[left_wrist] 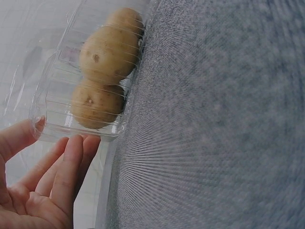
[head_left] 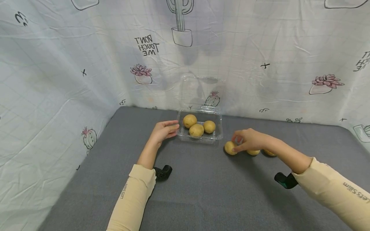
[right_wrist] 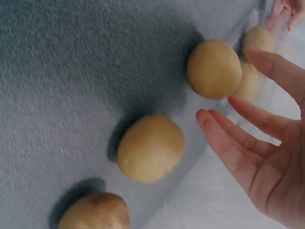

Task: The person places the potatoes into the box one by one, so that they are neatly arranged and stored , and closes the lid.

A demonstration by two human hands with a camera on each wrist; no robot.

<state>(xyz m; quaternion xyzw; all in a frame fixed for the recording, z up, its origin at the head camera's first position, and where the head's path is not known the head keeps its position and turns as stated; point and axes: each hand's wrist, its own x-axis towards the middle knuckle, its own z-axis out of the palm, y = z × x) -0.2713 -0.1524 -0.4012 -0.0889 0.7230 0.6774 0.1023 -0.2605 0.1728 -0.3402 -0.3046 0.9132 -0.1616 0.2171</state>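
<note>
A clear plastic clamshell box (head_left: 186,138) sits with its lid (head_left: 196,91) raised at the back, three potatoes (head_left: 196,130) inside. My left hand (head_left: 163,132) holds its left end, thumb at the rim and fingers against the side wall in the left wrist view. To the right of the box, my right hand (head_left: 251,140) reaches down over a potato (head_left: 230,148). In the right wrist view its fingers are spread beside that potato (right_wrist: 214,69), apart from it. A second potato (right_wrist: 150,149) and a third potato (right_wrist: 95,213) lie in a row with it.
Grey cloth (head_left: 185,179) covers the table. A white printed curtain (head_left: 245,64) hangs right behind the box and along the left side. Black wrist devices (head_left: 163,172) stick out under both cream sleeves (head_left: 131,195).
</note>
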